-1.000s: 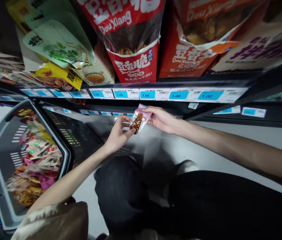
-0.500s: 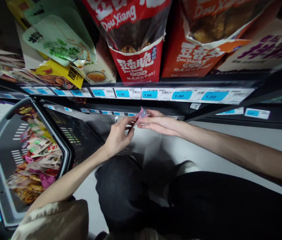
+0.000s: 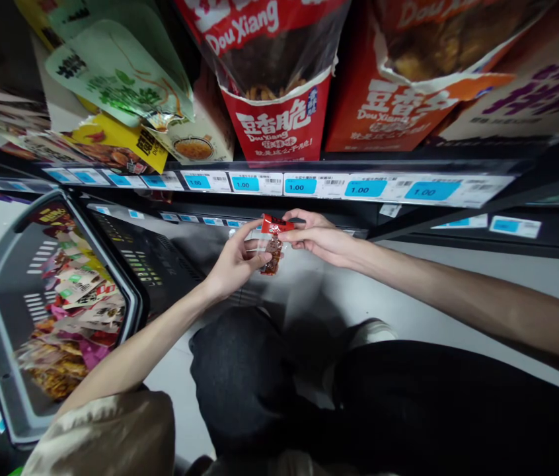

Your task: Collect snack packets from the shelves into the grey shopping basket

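Left hand (image 3: pixel 232 264) and right hand (image 3: pixel 316 239) both pinch one snack packet (image 3: pixel 272 246), held up between them. Carrying it to the basket (image 3: pixel 137 301) at 9 o'clock needs one hand releasing.

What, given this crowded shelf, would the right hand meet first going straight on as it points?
Likely the left hand, just beyond the small red-topped clear snack packet both hands pinch; depth is unclear.
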A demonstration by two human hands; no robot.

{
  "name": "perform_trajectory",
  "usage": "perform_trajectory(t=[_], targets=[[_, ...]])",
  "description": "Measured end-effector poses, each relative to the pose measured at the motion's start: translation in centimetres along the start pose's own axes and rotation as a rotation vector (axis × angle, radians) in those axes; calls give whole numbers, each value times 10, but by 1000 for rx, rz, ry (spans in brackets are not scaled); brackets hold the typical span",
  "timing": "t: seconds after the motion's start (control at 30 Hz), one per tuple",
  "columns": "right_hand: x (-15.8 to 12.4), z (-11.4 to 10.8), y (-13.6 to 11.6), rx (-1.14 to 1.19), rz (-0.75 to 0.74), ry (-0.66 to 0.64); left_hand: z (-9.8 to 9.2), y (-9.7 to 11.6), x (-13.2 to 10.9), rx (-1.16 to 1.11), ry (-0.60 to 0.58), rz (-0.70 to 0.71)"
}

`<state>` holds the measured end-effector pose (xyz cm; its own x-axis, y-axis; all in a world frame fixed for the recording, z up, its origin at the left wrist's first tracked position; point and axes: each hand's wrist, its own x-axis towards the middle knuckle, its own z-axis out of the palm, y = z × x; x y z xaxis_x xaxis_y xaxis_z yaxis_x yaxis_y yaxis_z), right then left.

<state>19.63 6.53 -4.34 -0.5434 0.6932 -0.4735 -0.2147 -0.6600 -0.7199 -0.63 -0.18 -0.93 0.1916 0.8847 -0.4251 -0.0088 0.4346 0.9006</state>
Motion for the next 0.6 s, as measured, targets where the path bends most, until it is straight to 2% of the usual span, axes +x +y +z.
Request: perform_trajectory(t=[0.4,0.6], targets=[[1,-3,2,-8,-4,-3,1,0,1,88,10,8],[-2,-2,-1,-43,33,-28,1,-12,0,157,-8,143]])
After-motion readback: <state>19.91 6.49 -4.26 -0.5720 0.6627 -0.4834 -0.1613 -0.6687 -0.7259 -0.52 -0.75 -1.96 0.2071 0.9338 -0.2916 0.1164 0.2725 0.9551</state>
